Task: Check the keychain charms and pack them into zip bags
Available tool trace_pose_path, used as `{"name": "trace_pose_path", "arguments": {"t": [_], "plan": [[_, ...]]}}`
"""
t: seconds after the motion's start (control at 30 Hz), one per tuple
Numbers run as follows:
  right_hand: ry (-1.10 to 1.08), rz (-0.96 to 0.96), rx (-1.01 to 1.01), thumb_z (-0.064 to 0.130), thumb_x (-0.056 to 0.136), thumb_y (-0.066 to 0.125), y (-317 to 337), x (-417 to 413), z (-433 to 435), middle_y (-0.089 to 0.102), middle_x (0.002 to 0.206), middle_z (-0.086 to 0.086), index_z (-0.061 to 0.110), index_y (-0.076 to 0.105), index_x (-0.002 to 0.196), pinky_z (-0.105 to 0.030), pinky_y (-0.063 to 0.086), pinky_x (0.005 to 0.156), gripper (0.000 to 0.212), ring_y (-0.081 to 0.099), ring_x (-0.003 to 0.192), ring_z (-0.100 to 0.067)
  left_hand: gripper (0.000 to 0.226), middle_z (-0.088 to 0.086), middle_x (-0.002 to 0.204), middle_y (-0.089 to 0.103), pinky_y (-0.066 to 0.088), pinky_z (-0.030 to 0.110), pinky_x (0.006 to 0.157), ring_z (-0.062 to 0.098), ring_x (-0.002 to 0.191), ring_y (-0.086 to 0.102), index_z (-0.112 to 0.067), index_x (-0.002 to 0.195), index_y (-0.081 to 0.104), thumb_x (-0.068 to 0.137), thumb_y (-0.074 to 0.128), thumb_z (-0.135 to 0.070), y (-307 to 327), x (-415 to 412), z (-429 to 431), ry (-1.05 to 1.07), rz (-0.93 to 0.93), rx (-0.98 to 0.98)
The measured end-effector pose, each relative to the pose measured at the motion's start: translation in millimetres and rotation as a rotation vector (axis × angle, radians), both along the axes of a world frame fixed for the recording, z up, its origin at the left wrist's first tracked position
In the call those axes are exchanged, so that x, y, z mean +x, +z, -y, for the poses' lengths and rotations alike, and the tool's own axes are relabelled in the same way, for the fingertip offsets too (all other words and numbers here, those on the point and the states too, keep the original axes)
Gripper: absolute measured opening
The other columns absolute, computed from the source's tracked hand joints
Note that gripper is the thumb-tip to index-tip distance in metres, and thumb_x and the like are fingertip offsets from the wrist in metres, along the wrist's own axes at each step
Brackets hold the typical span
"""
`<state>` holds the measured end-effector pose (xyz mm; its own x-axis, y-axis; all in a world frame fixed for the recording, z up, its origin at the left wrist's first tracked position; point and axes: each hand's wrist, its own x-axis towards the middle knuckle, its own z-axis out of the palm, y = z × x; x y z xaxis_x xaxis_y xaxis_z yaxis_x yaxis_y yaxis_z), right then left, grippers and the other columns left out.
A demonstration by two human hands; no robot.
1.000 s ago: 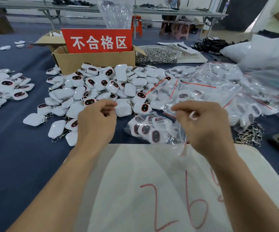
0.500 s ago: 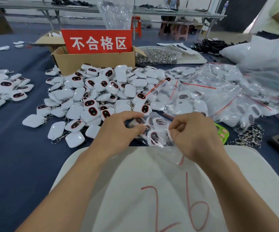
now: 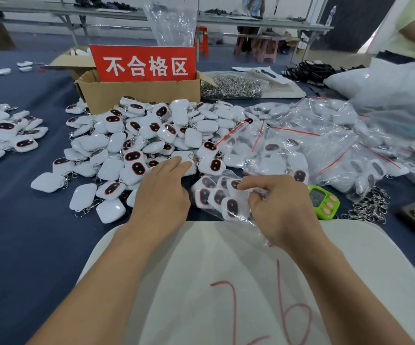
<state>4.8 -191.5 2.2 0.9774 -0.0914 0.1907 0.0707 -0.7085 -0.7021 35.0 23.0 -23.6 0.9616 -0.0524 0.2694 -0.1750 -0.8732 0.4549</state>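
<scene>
A clear zip bag holding several white keychain charms with dark red-rimmed ovals is seen lying on the dark blue table cover, just beyond a white sheet. On that sheet a red handwritten "26" is read. The bag's near end is pinched by the curled fingers of the right hand, which is closed on the plastic. The left hand is laid flat just left of the bag, its fingers stretched wide and loose, with the fingertips resting on a white charm at the near edge of the loose charm pile; nothing is gripped by it.

The pile is spread across the middle of the table, some charms face up with the dark oval showing, others face down and plain white, many with metal rings attached. Behind the pile a cardboard box is placed, and a red sign with white characters "不合格区" is stood in it; the box's contents cannot be made out. A clear plastic bag rises behind the sign.

To the right of the pile, filled zip bags with red seal strips are heaped, charms visible inside them. A green timer with pink buttons is set just right of the right hand, and loose metal key rings lie beyond it. A second group of charms is laid at the far left.
</scene>
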Motion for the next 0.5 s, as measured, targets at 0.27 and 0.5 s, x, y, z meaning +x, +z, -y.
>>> {"name": "trace_pose_path", "arguments": {"t": [0.27,0.5], "plan": [[-0.04,0.082,0.102,0.006,0.09,0.057,3.8,-0.9,-0.5,0.078,0.088,0.01,0.041,0.074,0.081,-0.01,0.038,0.042,0.041,0.05,0.036,-0.005,0.043,0.002,0.121,0.057,0.034,0.038,0.105,0.027,0.115,0.049,-0.025,0.142,0.059,0.1,0.054,-0.025,-0.5,1.3,-1.4,0.076,0.048,0.122],[-0.069,0.148,0.128,0.001,0.089,0.058,7.0,-0.3,0.5,0.075,0.071,0.011,0.039,0.076,0.079,-0.011,0.045,0.052,0.043,0.064,0.059,-0.009,0.027,-0.005,0.082,0.053,0.026,0.032,0.073,0.023,0.081,0.047,-0.015,0.087,0.066,0.105,0.047,-0.022,11.5,-1.2,2.3,0.232,0.248,-0.096]]}}
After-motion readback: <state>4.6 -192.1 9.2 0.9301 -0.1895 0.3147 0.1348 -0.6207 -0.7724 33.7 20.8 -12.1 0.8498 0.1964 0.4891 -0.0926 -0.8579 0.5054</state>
